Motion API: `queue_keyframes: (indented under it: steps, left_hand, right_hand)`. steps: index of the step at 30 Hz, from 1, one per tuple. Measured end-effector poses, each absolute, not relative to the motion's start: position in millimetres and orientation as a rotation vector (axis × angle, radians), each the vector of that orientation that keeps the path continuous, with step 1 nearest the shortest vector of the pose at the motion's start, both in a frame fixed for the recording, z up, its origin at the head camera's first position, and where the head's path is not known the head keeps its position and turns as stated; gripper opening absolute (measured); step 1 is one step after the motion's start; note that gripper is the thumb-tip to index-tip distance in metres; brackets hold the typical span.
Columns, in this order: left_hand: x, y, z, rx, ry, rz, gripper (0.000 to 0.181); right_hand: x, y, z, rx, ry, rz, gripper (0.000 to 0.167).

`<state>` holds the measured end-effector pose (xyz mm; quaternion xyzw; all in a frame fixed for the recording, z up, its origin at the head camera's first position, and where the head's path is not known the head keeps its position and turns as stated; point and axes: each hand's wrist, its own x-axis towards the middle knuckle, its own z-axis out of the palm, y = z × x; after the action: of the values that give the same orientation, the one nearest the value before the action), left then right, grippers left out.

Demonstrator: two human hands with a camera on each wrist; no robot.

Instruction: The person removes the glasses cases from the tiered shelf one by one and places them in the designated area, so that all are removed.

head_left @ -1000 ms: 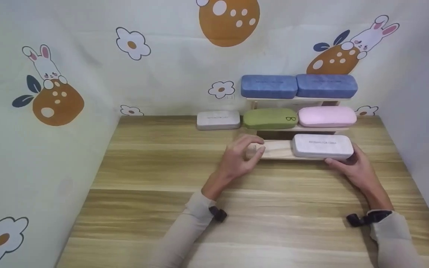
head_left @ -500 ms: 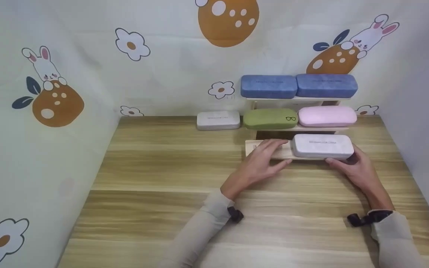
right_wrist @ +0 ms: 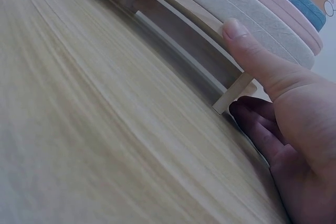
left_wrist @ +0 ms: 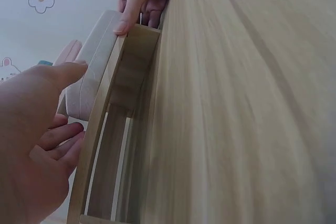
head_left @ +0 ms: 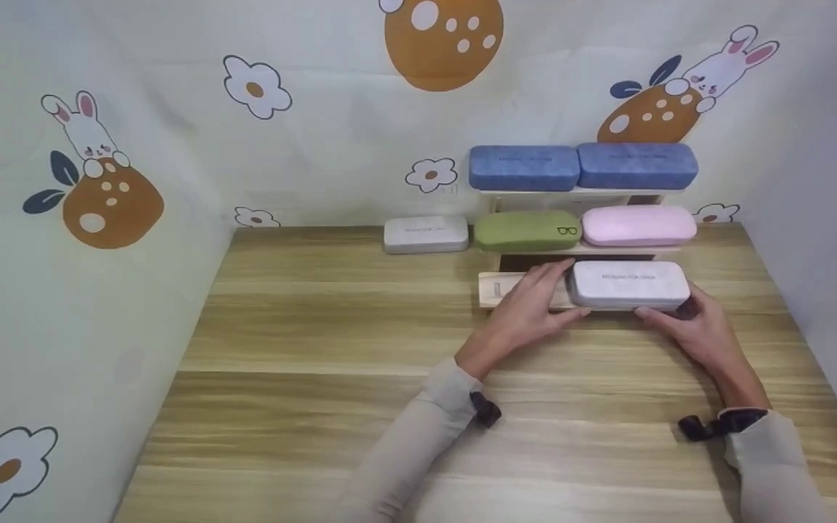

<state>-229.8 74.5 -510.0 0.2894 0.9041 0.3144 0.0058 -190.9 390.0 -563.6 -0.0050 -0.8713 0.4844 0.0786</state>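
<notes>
Rack [left_wrist: 97, 124] underside bared in wrist views alone, left hand [head_left: 524, 312] spread around front case [head_left: 631, 283], right hand [head_left: 698, 330] clasping rack end

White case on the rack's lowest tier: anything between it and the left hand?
Nothing visible: the left hand is at the left end of the white case, over the rack; contact is unclear.

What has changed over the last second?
The left hand moved right along the bottom shelf, from its left end to the left end of the white case; whether it touches is unclear. The right hand stayed at the shelf's right end, and the white case, green case, pink case, blue cases and small pale case stayed put.
</notes>
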Motion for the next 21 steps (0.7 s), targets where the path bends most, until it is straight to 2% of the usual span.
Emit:
queue_keyframes:
  steps: [9,21]
  left_hand:
    - [-238.0,83.3,-511.9,0.971,2.867,0.987,0.083]
    - [-237.7,96.6,-514.1,0.816,2.993,0.886,0.086]
  right_hand:
    - [-191.2,389.3,-563.5,-0.006,-2.604,1.473,0.080]
    - [-191.8,397.3,-560.1,0.033,-2.587,1.755,0.092]
